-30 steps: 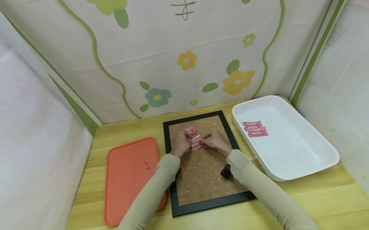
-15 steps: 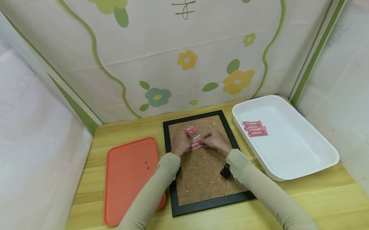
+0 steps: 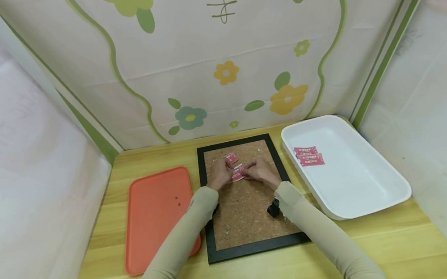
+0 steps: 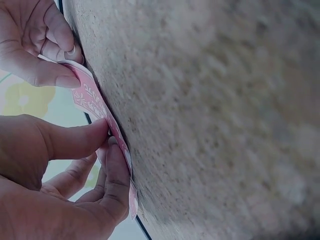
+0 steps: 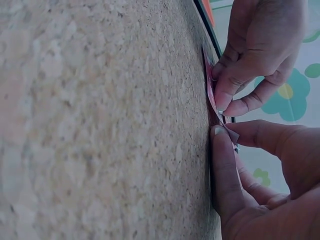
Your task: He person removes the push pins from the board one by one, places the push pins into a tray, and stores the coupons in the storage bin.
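Observation:
On the cork board lies a pink printed coupon, just below another pink coupon. My right hand pinches the lower coupon's right end between thumb and finger; in the left wrist view that end of the coupon curves up off the cork. At the coupon's left part is my left hand. Its thumb and fingertip pinch a small pin, mostly hidden, against the coupon's face, as the left wrist view shows at the fingertips. The coupon's left end is partly covered by this hand.
Left of the board is a red tray bearing several tiny dark bits. A white basin stands at the right, with pink coupons overlapping inside it. A printed curtain rises behind the wooden table.
Both hands stay at the lower coupon. My left fingers shift only very slightly there; the board, tray and basin stand as before.

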Motion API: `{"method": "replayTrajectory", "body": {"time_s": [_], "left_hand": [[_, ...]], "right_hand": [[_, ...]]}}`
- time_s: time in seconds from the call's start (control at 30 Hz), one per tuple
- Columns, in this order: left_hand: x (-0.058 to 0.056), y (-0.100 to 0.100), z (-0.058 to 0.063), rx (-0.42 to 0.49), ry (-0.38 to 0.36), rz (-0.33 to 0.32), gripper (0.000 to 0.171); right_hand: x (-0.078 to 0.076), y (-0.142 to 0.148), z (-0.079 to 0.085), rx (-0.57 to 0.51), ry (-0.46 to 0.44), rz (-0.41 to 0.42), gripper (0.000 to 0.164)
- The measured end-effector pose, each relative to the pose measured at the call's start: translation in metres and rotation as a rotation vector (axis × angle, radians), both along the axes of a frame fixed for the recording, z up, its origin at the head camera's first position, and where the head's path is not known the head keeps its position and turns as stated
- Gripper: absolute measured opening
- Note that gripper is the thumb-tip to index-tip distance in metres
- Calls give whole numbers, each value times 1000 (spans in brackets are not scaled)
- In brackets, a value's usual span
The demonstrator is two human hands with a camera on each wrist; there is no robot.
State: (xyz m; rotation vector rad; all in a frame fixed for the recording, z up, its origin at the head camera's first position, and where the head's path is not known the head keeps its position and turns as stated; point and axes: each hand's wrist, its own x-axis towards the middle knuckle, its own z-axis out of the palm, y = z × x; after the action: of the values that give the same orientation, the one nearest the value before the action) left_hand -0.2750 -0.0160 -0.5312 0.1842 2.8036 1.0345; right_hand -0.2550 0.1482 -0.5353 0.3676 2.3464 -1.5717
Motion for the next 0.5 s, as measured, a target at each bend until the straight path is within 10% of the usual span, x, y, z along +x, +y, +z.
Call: {"method": "replayTrajectory", "body": {"time_s": [0.5], "left_hand": [[6,-1,2,34,1,-70,12]], "right_hand": [[2,1,0,-26,5,10,18]]}}
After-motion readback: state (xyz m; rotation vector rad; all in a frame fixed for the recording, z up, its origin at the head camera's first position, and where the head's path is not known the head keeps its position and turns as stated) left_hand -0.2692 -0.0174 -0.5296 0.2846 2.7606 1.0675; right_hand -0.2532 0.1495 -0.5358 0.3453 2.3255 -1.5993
